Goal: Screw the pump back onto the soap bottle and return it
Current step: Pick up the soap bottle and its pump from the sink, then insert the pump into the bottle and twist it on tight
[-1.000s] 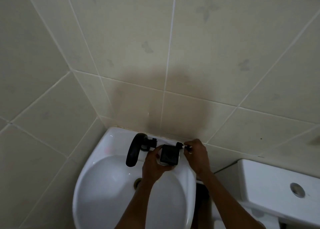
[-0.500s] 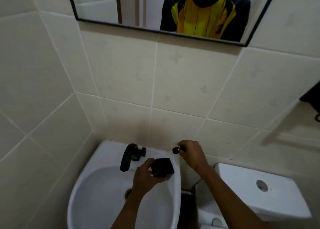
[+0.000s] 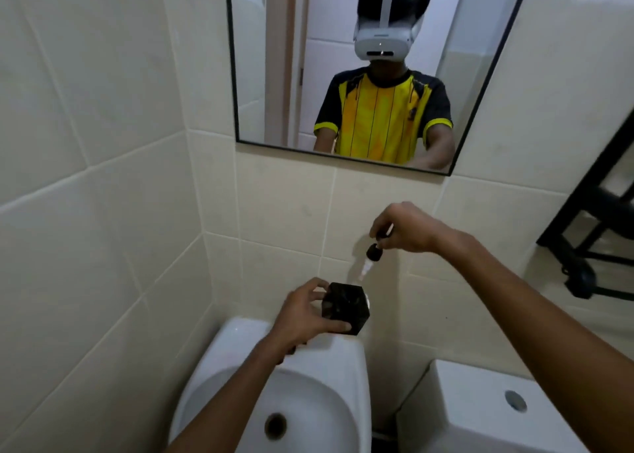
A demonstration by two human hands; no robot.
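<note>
Presently left hand [image 3: 298, 317] grips soap bottle [image 3: 345, 308]; right hand [image 3: 408, 228] pinches pump [image 3: 372, 255] above. Risk: tube misses neck, cross-threading.

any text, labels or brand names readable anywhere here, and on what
No text can be read in this frame.
Soap bottle, dark and held by the left hand: no label visible.
Pump, in the right hand: no marking visible.
Yellow shirt in the mirror: a small chest emblem, too blurred to read.
White headset in the mirror: no legible marking.
Toilet tank and sink: plain.
</note>
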